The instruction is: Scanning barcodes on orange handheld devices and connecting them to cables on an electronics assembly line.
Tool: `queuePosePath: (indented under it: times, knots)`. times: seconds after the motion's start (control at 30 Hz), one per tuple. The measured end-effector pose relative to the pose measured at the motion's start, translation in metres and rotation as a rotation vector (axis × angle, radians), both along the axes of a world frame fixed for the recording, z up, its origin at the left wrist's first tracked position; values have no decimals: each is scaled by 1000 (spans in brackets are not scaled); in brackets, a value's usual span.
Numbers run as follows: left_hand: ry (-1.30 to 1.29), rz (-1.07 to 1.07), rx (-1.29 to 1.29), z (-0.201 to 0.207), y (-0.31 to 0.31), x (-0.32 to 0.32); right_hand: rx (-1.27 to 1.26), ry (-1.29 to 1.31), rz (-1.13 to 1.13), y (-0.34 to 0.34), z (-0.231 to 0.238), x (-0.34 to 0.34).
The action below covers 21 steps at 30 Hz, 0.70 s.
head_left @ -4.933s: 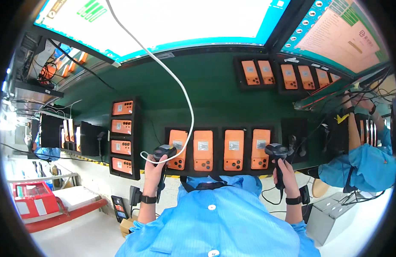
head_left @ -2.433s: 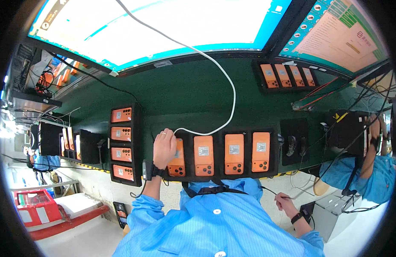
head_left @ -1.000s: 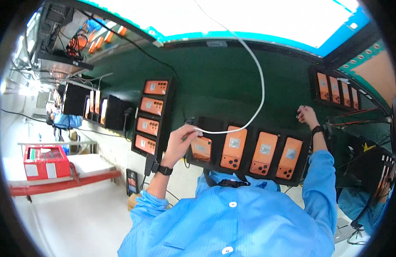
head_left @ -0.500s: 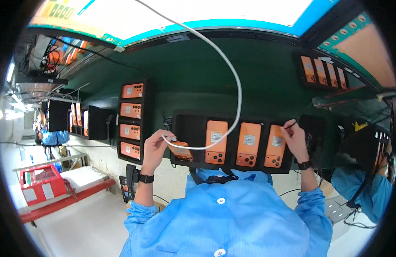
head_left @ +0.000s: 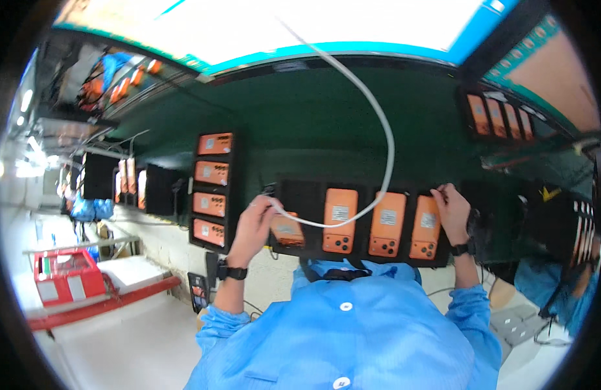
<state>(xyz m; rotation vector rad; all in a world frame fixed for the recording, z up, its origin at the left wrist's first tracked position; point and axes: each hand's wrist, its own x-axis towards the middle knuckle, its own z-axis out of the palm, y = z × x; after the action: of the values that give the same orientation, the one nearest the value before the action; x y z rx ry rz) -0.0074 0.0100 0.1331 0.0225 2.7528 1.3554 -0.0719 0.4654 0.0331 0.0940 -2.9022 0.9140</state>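
My left hand [head_left: 251, 229] is closed at the upper left edge of an orange phone [head_left: 287, 232], which lies slightly tilted at the left of a black tray [head_left: 299, 193]. A white cable [head_left: 386, 140] loops across the view, and its lower end meets the fingers of this hand. Upright in the same tray are a second phone [head_left: 341, 221], a third phone [head_left: 387, 224] and a fourth phone [head_left: 425, 227], backs up with pale labels. My right hand [head_left: 454, 214] is closed beside the top right corner of the fourth phone; whatever its fingertips hold is hidden.
Another black tray [head_left: 213, 185] of orange phones stands to the left, and a further tray [head_left: 500, 117] lies at the far right. A large bright screen [head_left: 268, 32] spans the back of the dark green table [head_left: 294, 123]. At the right edge shows another person's blue sleeve [head_left: 541, 283].
The view has shifted, so most things sit a little further right and lower. The left phone lies flatter, with more of its back showing. My right fingers have curled in more.
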Motion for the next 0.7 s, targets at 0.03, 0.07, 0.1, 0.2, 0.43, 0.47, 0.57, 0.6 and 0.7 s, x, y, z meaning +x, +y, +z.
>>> queuePosePath:
  times: [0.03,0.07,0.1,0.2,0.43,0.47,0.57,0.6,0.7]
  knots:
    - [-1,-17,-60,0,0,1,-118,-42,-81,-2,2,-2]
    - [20,-32,-83,-1,-2,2,-114,-22,-79,-3,6,-3]
    - [30,-49,-98,-3,-4,3,-131,-7,-98,-2,11,-3]
    - [-49,74,122,-16,-5,7,-366,-66,-47,1,23,-1]
    - [-48,166,311,-52,5,-20,-462,-259,-8,12,52,4]
    - [-2,144,259,-54,7,-28,-389,-272,23,15,59,4]
    - [53,92,121,-62,12,-56,-364,-332,93,13,76,5]
    - [2,105,86,-65,13,-65,-281,-317,134,13,82,5]
    - [66,56,-94,-74,13,-81,-354,-364,153,11,90,9]
